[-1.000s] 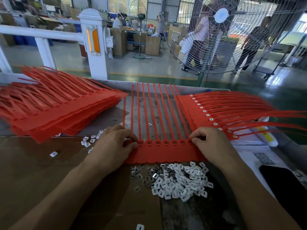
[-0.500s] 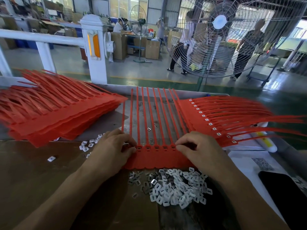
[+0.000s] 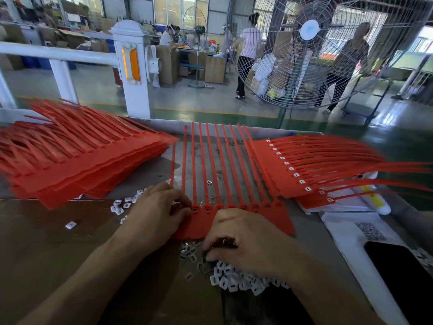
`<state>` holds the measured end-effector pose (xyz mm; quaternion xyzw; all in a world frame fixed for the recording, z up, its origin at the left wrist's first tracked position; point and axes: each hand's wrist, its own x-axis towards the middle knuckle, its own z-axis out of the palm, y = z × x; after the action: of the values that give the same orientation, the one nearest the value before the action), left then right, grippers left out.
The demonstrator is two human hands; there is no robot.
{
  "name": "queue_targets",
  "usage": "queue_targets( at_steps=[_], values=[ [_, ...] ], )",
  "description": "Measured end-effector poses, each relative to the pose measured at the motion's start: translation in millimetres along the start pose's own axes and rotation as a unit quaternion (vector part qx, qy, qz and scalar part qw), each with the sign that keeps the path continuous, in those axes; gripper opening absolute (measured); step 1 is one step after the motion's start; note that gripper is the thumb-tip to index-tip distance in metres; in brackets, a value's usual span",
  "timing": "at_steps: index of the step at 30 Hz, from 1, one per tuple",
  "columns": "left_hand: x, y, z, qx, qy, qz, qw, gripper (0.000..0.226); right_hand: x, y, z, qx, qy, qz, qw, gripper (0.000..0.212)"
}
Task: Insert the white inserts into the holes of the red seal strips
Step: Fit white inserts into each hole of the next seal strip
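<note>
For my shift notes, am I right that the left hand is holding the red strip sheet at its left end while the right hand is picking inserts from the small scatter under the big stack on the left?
Not quite. The head view shows the right hand over the large pile of white inserts in front of the red strip sheet, not at the small scatter on the left. The left hand is at the sheet's left end, as you say.

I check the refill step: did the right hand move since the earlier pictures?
Yes. The right hand left the hole row of the red strip sheet and came toward the person, onto the white insert pile.

No legible text anywhere
</note>
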<state>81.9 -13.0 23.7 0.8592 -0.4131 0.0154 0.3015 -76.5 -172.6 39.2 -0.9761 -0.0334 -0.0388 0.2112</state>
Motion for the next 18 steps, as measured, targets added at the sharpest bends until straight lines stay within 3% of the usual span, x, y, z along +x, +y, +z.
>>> queue_targets(
  at_steps=[13,18],
  values=[
    [0.2,-0.9,0.3,-0.011,0.001,-0.003,1.0,0.01,-0.9,-0.6,-1.3,0.033,0.005,0.0,0.999,0.005],
    [0.6,-2.4,1.3,-0.012,0.003,0.0,1.0,0.01,-2.7,1.5,-1.9,0.105,0.056,0.027,0.993,0.006]
  ],
)
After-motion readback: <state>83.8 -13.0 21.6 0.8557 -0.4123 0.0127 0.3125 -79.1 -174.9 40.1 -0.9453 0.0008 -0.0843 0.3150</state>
